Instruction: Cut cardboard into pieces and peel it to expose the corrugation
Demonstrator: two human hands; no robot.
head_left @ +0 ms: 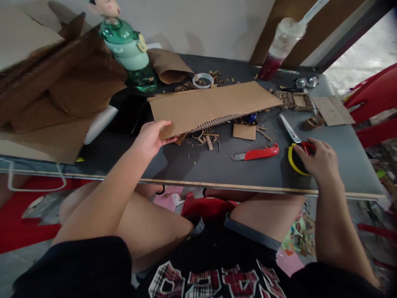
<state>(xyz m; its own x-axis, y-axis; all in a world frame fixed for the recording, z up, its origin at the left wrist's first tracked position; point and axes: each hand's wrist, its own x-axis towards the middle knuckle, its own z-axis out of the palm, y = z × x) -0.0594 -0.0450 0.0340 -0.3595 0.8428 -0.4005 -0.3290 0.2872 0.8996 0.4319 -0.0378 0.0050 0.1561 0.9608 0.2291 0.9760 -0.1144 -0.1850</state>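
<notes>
My left hand (151, 138) pinches the near left corner of a long sheet of corrugated cardboard (211, 105) that lies across the grey table (201, 165). My right hand (321, 162) curls over the red and yellow handles of a pair of scissors (294, 142), whose blades point away from me. A red utility knife (259, 153) lies between my hands, touched by neither. Cardboard scraps (204, 138) and a small cardboard square (244, 131) sit just under the sheet's near edge.
A green bottle (132, 51) and folded brown cardboard (62, 87) fill the table's left. A tape roll (203, 80), a drink cup with a straw (281, 45), glasses (305, 82) and small cardboard pieces (331, 109) lie at the back and right. A red chair (376, 97) stands at right.
</notes>
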